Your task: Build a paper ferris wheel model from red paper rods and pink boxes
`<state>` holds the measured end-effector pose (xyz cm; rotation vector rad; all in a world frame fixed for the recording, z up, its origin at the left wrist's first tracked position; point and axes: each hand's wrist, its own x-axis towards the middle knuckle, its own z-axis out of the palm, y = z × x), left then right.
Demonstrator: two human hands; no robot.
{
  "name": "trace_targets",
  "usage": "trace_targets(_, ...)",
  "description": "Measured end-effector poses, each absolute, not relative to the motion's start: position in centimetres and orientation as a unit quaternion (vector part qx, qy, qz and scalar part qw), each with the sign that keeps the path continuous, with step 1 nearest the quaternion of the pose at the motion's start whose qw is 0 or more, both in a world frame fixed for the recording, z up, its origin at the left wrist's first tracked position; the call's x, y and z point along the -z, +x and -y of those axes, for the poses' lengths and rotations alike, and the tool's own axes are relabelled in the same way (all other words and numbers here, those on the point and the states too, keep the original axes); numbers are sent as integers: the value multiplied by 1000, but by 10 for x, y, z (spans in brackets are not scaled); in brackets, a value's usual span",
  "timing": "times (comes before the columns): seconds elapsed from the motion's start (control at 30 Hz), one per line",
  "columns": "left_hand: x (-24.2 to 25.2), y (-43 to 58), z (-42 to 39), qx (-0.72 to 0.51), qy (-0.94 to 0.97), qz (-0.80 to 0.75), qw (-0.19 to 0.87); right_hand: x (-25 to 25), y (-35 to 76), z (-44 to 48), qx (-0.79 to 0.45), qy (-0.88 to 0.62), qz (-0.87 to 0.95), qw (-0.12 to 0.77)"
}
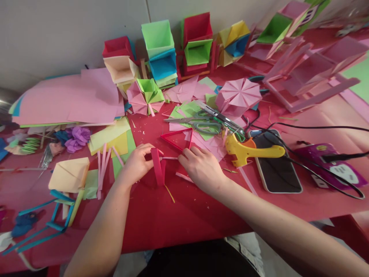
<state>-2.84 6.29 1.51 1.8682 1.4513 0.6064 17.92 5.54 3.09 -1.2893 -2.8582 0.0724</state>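
Observation:
My left hand (139, 163) pinches a folded red paper strip frame (157, 169) by its upper left side. A thin pink paper stick (170, 158) runs from that frame to my right hand (200, 165), whose curled fingers close on its other end. From the bottom of the frame a thin yellowish strand (170, 193) sticks out onto the table. Just beyond my hands lies a red paper triangle (177, 139). A short pink strip (184, 177) rests below my right hand.
Scissors (201, 125) and a box cutter (220, 115) lie on paper scraps behind. To the right are a yellow glue gun (250, 151), a phone (278, 173), black cables and a purple power strip (331, 165). Folded paper boxes (161, 63) line the wall; paper sheets (72, 96) are stacked left.

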Motion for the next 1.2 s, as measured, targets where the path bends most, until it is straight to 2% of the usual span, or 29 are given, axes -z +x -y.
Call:
trace_targets(0.4, -29, -39, -59, -196, 712, -566, 366, -40, 199, -37, -41, -432, 898, 71)
trace_targets(0.57, -49, -47, -34, -200, 670, -638, 321, -37, 219, -15, -97, -446, 890, 18)
trace_targets(0.7, -43, -32, 4, -233, 621, -655, 362, -29, 221, -12, -122, -452, 883, 5)
trace_targets(0.9, -6, -1, 40, -216, 624, -719, 215, -29, 206, -22, -150, -435, 887, 40)
trace_targets(1.07, 1, -1, 38, -227, 645, -700, 206, -27, 197, -28, -137, -396, 907, 39)
trace_targets(1.2, 1, -12, 31, -203, 686, -669, 202, -21, 197, -33, -172, -364, 913, 66)
